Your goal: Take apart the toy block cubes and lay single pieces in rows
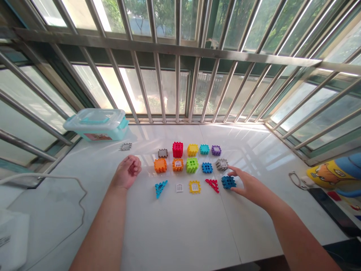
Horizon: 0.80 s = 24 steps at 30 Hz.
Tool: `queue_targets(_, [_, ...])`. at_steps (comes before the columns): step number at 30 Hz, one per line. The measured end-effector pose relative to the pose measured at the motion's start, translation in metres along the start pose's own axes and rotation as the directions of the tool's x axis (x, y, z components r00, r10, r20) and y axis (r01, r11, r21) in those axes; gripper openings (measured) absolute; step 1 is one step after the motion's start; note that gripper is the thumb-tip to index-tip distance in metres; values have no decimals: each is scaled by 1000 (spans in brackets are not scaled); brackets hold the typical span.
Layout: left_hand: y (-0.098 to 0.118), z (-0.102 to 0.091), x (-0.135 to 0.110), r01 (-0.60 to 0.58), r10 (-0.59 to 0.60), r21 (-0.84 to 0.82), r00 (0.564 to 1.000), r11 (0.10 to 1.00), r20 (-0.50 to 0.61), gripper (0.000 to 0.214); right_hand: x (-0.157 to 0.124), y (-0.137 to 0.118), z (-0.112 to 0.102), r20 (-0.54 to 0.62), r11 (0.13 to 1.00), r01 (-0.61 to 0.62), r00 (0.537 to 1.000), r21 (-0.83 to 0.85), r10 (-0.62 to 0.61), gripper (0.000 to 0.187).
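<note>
My right hand (248,184) is at the right end of the block rows, thumb and a finger on either side of a stack of dark blue square building blocks (228,182). Its index finger reaches close to a grey stack (222,164) just behind. A red triangle piece (212,185) lies left of the dark blue stack. My left hand (129,170) rests on the white surface (180,233), fingers curled in, with nothing visible in them. Nearest to it are an orange stack (160,165) and, behind, a flat grey piece (126,146).
Red (177,149), yellow (193,150), teal (204,149) and purple (216,150) stacks form the back row. A lidded clear-and-teal box (98,126) stands back left. Metal window bars (177,84) close off the back. A white cable (80,184) lies left, a phone (329,210) right.
</note>
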<state>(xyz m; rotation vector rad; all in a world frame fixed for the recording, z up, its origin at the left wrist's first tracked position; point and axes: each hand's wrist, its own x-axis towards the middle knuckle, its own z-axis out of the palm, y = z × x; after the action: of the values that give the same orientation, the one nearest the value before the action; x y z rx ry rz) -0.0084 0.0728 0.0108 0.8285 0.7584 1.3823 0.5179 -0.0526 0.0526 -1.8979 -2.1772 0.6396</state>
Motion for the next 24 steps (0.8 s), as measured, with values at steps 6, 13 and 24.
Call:
queue_targets(6, [-1,-2,2,-45,47,38,997,998,-57,39,1,2,4,-3,1000,15,1000,2,-15,79])
queue_targets(13, [-6,-20,14,-91,127,108,904,990,-408,34,-5,1,-4,-46,998,47,998,-41,-49,71])
queue_targets(24, [-20,-45,40,170,410,981,891,97,-195,58,-52,-66,42,-348,953,299,900,50,-264,24])
